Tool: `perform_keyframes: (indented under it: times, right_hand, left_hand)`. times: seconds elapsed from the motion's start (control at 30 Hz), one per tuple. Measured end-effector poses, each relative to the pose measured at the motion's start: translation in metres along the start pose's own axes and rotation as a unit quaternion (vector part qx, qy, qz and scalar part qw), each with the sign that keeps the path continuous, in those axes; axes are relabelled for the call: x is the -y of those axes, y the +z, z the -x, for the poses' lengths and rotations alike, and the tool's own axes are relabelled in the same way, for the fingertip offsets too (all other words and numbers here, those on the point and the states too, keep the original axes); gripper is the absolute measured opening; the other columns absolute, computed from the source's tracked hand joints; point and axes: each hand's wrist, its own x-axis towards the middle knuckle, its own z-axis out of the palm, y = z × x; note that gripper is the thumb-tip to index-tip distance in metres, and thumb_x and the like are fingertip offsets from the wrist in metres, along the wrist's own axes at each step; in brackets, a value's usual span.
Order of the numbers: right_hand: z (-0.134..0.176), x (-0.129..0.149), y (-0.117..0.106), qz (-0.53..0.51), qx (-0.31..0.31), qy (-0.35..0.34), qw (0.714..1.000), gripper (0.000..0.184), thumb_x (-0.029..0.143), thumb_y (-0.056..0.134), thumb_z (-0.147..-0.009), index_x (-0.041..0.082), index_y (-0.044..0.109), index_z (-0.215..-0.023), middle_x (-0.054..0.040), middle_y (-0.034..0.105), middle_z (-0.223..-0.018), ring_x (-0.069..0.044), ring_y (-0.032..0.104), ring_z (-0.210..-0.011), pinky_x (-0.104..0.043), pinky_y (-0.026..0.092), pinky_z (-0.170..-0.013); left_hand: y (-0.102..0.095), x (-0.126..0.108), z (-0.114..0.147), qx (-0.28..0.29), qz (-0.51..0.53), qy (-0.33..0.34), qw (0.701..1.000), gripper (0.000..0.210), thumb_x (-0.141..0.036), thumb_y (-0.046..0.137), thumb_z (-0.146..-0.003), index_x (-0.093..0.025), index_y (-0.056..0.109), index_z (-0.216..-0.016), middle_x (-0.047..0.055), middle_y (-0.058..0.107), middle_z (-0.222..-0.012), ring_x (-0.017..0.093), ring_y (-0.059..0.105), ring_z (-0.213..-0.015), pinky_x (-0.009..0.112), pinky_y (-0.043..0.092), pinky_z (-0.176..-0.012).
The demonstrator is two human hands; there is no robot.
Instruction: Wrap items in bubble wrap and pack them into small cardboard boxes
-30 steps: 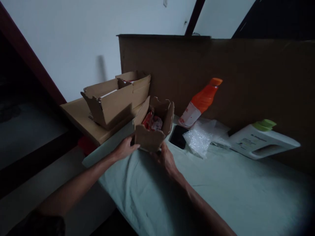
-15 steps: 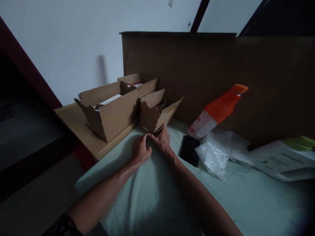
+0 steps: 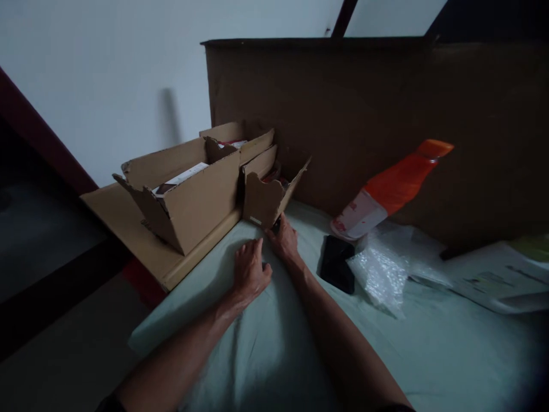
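A small open cardboard box (image 3: 261, 200) stands on the green cloth (image 3: 253, 360), with dark and reddish contents partly hidden by its torn front. My right hand (image 3: 283, 243) is at its lower front right corner, thumb at the front edge and fingers bent against the right side. Just to the left and nearer to me, my left hand (image 3: 250, 272) hovers low over the cloth or rests on it, holding nothing, thumb apart from loosely bent fingers. A longer open cardboard box (image 3: 201, 200) with a white carton (image 3: 182, 176) inside stands left of the small one.
A flat cardboard piece (image 3: 124, 220) lies under the long box, and another open box (image 3: 257, 146) sits behind. To the right are a black phone-like object (image 3: 338, 264), an orange-topped bottle (image 3: 386, 191), bubble wrap (image 3: 381, 269) and a white jug (image 3: 493, 280). A brown panel (image 3: 364, 103) rises behind.
The small box has turned and settled lower at its front right corner. My left hand has drawn back slightly from it, while my right hand stays at the corner. The view has shifted a little.
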Motion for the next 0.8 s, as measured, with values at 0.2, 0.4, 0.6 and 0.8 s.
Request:
perform_keyframes:
  times: [0.2,0.4,0.6,0.8]
  right_hand:
    - [0.04,0.009,-0.014,0.045,0.013,-0.029,0.998,0.046,0.026,0.05,-0.094,0.015,0.051,-0.139,-0.0177,0.053,-0.147,-0.031,0.046,-0.135,-0.047,0.034,-0.11]
    - [0.108,0.015,-0.027,0.099,0.024,-0.076,0.992,0.036,0.033,0.047,-0.101,0.022,0.054,-0.134,-0.0097,0.052,-0.148,-0.027,0.041,-0.136,-0.045,0.033,-0.112]
    - [0.174,0.02,-0.039,0.131,0.007,-0.118,0.984,0.038,0.038,0.047,-0.101,0.019,0.052,-0.134,-0.0119,0.053,-0.143,-0.029,0.043,-0.131,-0.048,0.036,-0.108]
    - [0.252,0.0,-0.069,0.146,-0.016,-0.167,0.975,0.039,0.048,0.049,-0.099,0.022,0.055,-0.128,-0.0065,0.057,-0.138,-0.024,0.047,-0.124,-0.039,0.04,-0.103]
  left_hand:
    - [0.003,0.007,0.002,-0.008,-0.008,0.024,1.0,0.064,-0.016,0.057,-0.078,-0.007,0.048,-0.141,0.022,0.06,-0.137,0.036,0.056,-0.125,0.052,0.043,-0.106]
    - [0.004,0.025,-0.005,-0.018,0.033,0.037,0.999,0.065,-0.013,0.048,-0.076,-0.004,0.047,-0.14,0.022,0.06,-0.136,0.032,0.057,-0.128,0.045,0.044,-0.111]
    - [-0.001,0.023,-0.004,-0.017,0.033,0.058,0.998,0.058,-0.025,0.045,-0.076,-0.004,0.056,-0.128,0.023,0.064,-0.13,0.034,0.06,-0.124,0.046,0.045,-0.11]
    - [-0.011,0.021,0.011,0.003,-0.028,0.077,0.997,0.063,-0.049,0.044,-0.076,-0.011,0.055,-0.125,0.023,0.061,-0.131,0.041,0.055,-0.126,0.056,0.045,-0.107]
